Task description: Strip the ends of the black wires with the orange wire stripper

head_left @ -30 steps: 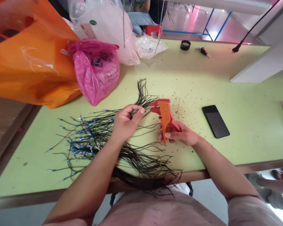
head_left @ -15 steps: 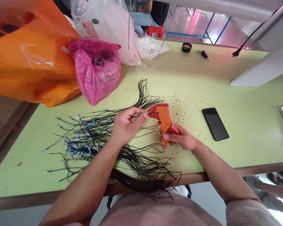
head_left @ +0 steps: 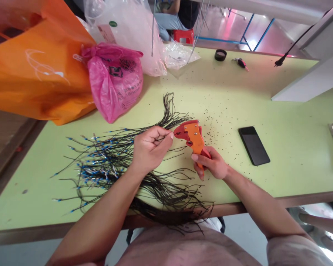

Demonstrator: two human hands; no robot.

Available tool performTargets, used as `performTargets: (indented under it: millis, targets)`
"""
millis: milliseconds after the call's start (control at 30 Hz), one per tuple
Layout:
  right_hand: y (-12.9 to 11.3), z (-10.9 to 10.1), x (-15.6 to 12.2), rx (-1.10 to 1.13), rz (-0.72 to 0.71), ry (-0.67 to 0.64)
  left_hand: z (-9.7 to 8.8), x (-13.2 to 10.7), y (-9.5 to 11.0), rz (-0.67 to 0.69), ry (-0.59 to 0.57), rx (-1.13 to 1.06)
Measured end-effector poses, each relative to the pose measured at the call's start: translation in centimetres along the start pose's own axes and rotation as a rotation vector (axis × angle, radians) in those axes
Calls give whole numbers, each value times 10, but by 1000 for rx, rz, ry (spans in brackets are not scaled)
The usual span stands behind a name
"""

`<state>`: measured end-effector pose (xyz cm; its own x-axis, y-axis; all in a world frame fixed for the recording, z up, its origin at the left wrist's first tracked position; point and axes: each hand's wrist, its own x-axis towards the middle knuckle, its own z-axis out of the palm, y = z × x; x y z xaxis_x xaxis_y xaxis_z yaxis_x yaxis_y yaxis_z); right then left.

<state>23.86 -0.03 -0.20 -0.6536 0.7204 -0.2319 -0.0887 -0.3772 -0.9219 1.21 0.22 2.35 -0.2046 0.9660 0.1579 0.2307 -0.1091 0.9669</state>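
Note:
My right hand point(head_left: 212, 162) is wrapped around the handles of an orange and red wire stripper point(head_left: 194, 135), which leans with its jaws toward the left. My left hand point(head_left: 152, 147) is closed in a pinch at the tip of those jaws, on a thin black wire that is mostly hidden by the fingers. Under and around my left forearm lie many black wires point(head_left: 166, 188), loose on the table. Blue terminals point(head_left: 97, 173) with shiny tips sit on their left ends. A smaller bunch of black wires point(head_left: 169, 114) curls behind my left hand.
Small black clippings point(head_left: 215, 118) are scattered on the green table point(head_left: 296, 147). A phone point(head_left: 254, 146) lies to the right. A pink bag point(head_left: 116, 81), an orange bag point(head_left: 44, 74) and clear plastic bags stand back left. Tape point(head_left: 220, 55), keys point(head_left: 241, 63) and a plug point(head_left: 279, 61) lie toward the back.
The wire stripper has tilted, its handle end swinging right, and its handles look closer together. My left hand stays at the jaws, nearly unmoved.

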Motion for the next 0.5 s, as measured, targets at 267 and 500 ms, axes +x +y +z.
performTargets:
  millis: [267, 500]
  targets:
    - [6, -2, 1, 33, -85, 19, 3, -2, -1, -38, 44, 9]
    - [-10, -25, 3, 290, -56, -38, -1, 5, -12, -79, 69, -62]
